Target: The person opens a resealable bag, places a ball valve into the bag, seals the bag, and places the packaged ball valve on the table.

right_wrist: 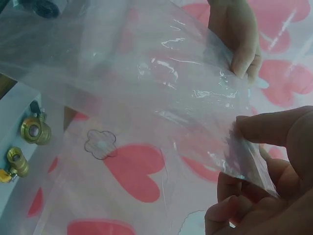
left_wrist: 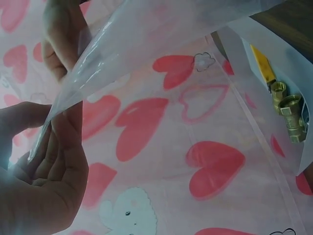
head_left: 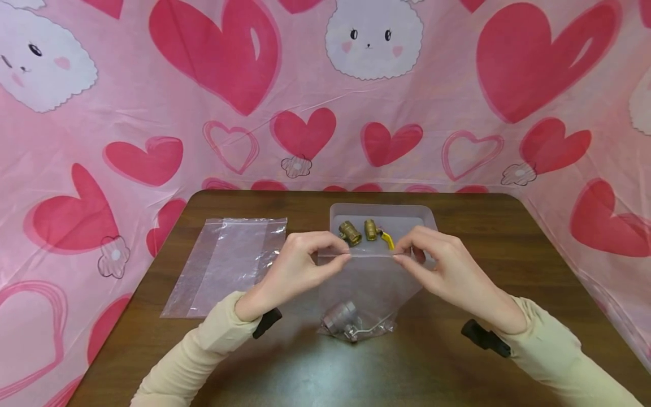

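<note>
Between my two hands hangs a clear plastic bag (head_left: 370, 282), its top edge stretched level. At the bag's bottom lies a silver ball valve (head_left: 342, 318) with a lever handle. My left hand (head_left: 310, 261) pinches the top edge at its left end, thumb against fingers. On the other end, my right hand (head_left: 438, 261) pinches the same edge; the right wrist view shows the thumb pressed on the film (right_wrist: 244, 156). Behind the bag, a white bin (head_left: 383, 210) holds a brass valve (head_left: 350, 233) and a second brass valve (head_left: 370, 230) with a yellow lever (head_left: 388, 239).
A flat clear zip bag (head_left: 229, 265) lies on the brown table (head_left: 508, 254), left of the bin and partly behind my left forearm. Pink heart-printed cloth (head_left: 437, 102) surrounds the table at the back and sides.
</note>
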{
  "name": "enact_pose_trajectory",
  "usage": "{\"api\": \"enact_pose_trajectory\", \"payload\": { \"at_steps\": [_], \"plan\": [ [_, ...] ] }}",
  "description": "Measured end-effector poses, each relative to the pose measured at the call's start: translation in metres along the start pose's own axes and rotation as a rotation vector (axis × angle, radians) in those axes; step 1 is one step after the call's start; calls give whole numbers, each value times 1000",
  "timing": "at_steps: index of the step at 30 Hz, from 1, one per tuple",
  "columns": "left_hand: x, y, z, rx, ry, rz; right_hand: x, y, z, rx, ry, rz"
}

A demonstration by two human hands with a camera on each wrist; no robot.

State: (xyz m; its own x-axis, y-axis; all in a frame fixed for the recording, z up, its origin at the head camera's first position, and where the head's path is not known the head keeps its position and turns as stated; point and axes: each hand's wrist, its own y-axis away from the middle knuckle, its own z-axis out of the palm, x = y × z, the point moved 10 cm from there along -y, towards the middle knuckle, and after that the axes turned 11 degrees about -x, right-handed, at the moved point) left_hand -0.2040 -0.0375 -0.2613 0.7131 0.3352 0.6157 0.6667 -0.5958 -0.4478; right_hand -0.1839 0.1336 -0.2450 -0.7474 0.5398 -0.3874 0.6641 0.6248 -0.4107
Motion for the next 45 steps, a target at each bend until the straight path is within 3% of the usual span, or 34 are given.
{"api": "enact_pose_trajectory", "payload": {
  "at_steps": [16,20,27,36,45],
  "plan": [
    [0,-10,13,-60,89,17,2,-8,11,-34,-41,-18],
    [1,-11,15,-67,62,27,1,-12,12,-42,-53,-40],
    [4,-12,16,-70,27,48,-13,-13,10,-8,8,-148],
    [12,-11,24,-82,-114,111,-14,-15,15,-20,-16,-171],
    [16,-10,23,-50,-120,135,-21,-17,22,-45,22,-160]
  ]
}}
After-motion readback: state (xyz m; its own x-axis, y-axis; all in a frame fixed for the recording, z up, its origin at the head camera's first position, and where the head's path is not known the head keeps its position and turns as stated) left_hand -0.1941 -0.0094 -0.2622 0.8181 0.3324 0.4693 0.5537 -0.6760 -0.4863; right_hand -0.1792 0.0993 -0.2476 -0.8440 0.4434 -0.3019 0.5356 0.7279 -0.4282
